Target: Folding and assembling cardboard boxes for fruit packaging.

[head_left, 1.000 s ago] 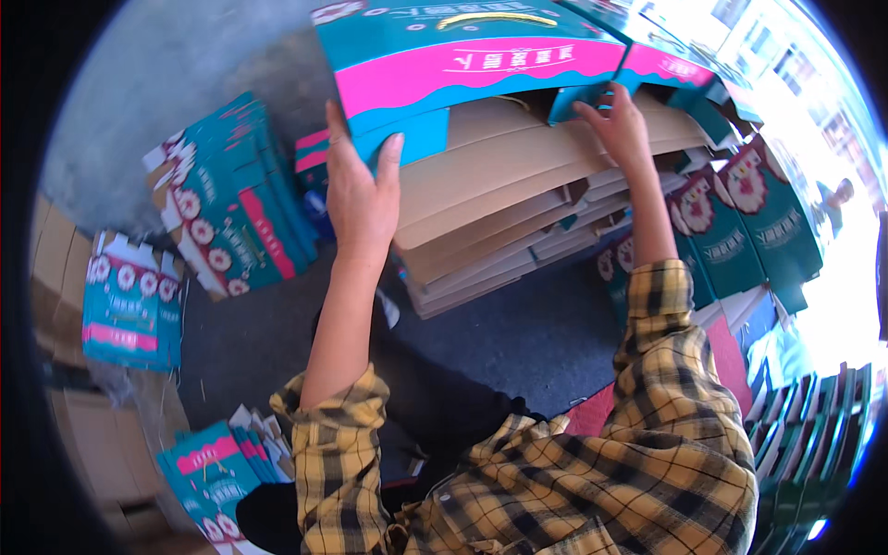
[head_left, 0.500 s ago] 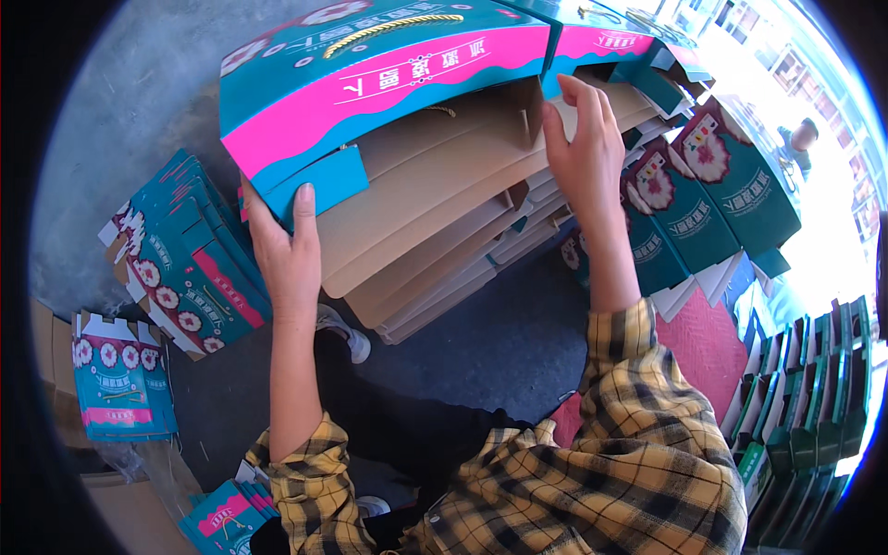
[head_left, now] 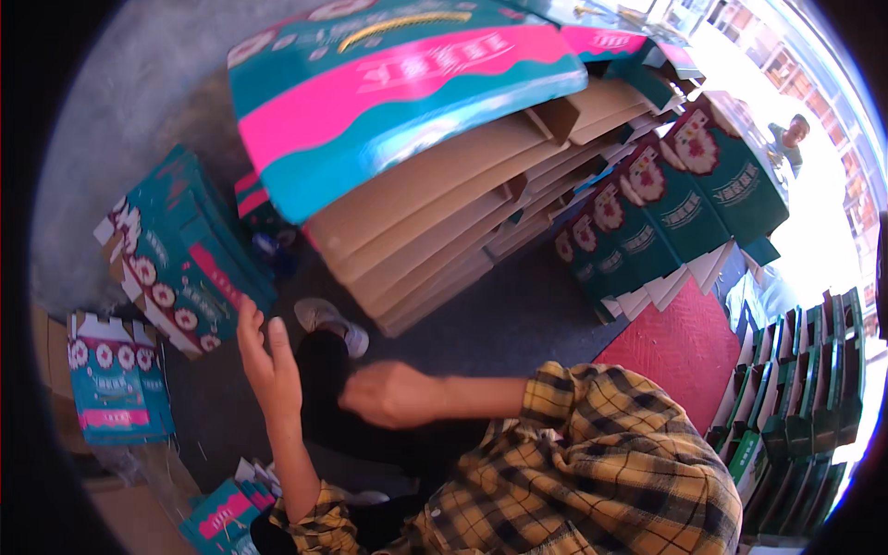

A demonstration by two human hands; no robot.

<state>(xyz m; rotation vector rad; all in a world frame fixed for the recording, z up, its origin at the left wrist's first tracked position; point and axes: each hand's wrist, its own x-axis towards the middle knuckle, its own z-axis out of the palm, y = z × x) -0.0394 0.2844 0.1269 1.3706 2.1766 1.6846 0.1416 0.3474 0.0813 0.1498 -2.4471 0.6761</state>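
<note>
My left hand (head_left: 270,368) is raised over the floor with thumb and fingers apart, holding nothing. Close to its fingertips leans a stack of folded teal cartons (head_left: 176,268). My right hand (head_left: 390,394) is in front of my body, above my dark trouser leg. It looks curled, but motion blurs its fingers and I cannot see whether anything is in it. Beyond both hands, a teal and pink carton (head_left: 407,116) with a yellow rope handle (head_left: 404,29) lies on top of a pile of flattened cardboard (head_left: 416,208). Neither hand touches it.
Teal cartons (head_left: 684,194) stand in a row at the right, beside a red mat (head_left: 675,338). Dark green boxes (head_left: 805,398) are stacked at lower right. More folded cartons (head_left: 118,379) lie at left. Another person (head_left: 791,139) is far off at upper right.
Both hands have left the top carton and come back toward my body, the right one sweeping left. The carton's front panel now hangs lower, and the blue flap my left thumb pressed is hidden.
</note>
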